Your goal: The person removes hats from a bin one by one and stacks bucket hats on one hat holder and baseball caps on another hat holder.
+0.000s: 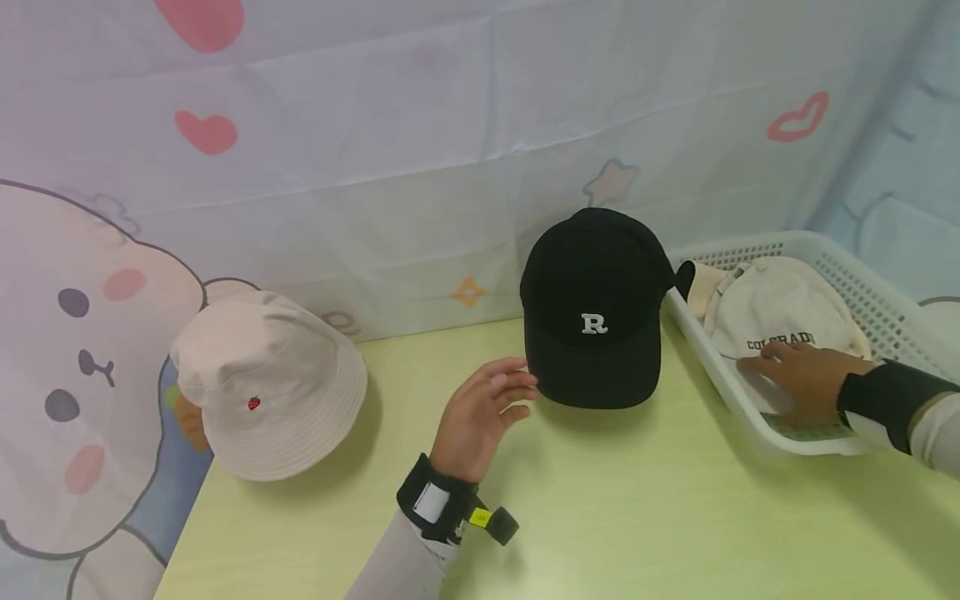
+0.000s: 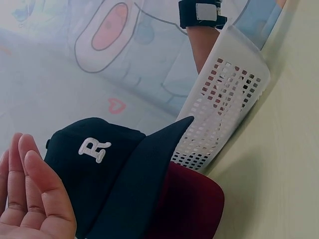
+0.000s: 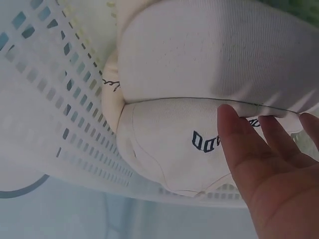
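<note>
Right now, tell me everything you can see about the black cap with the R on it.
The black baseball cap looks like soft cloth, with a white raised letter R on its front panel and a dark red underside to its brim, as the left wrist view shows. It sits upright on the yellow-green table, beside the white basket. The left hand is open by its brim.

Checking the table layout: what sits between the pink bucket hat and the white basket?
The black cap, with the left hand just beside it, as the head view shows.

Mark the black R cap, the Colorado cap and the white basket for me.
black R cap (image 1: 594,325), head view, on the embroidered R.
Colorado cap (image 1: 780,312), head view, on its crown.
white basket (image 1: 870,287), head view, on its right wall.
</note>
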Available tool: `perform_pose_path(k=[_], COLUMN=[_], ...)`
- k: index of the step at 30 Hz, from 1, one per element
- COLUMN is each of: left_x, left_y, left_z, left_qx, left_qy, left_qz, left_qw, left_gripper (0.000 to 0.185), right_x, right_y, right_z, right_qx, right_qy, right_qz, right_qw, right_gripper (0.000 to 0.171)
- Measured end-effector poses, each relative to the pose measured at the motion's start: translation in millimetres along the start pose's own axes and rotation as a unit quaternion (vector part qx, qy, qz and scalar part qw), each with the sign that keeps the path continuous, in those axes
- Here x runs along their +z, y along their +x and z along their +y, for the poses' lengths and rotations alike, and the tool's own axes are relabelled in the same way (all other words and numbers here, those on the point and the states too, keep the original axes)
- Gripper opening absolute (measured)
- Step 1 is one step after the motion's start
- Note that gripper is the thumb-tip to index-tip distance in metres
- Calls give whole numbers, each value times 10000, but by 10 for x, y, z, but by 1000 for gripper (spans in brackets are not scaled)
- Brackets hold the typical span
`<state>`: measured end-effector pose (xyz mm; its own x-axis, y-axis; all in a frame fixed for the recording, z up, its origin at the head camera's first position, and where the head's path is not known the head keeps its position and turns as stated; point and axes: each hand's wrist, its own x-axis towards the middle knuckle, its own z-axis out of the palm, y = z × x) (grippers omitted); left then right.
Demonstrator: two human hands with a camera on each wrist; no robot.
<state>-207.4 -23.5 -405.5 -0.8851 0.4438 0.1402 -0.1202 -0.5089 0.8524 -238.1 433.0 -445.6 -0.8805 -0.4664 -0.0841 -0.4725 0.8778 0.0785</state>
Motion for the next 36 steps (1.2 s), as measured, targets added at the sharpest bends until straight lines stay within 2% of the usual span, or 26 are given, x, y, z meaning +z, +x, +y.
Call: perform_pose_path(k=[6, 18, 28, 36], left_x=[-33, -6, -23, -18], left_y=[29, 23, 14, 4], left_z=[-36, -18, -47, -38], left_qx=[13, 34, 84, 105], left_qy=[-59, -14, -14, -7], left_qz=[-10, -48, -163, -173], left_qw=[10000, 10000, 9998, 9998], left_gripper=[30, 31, 31, 32], right_x=[-69, -305, -256, -277], right_y=[9, -7, -13, 9], right_z=[-28, -61, 31, 50], right_qx=[28, 162, -54, 197], right_qy=[62, 443, -43, -66], right_qz=[-49, -236, 429, 416], right_qw=[10000, 9986, 9991, 9989], right_gripper=[69, 47, 44, 47])
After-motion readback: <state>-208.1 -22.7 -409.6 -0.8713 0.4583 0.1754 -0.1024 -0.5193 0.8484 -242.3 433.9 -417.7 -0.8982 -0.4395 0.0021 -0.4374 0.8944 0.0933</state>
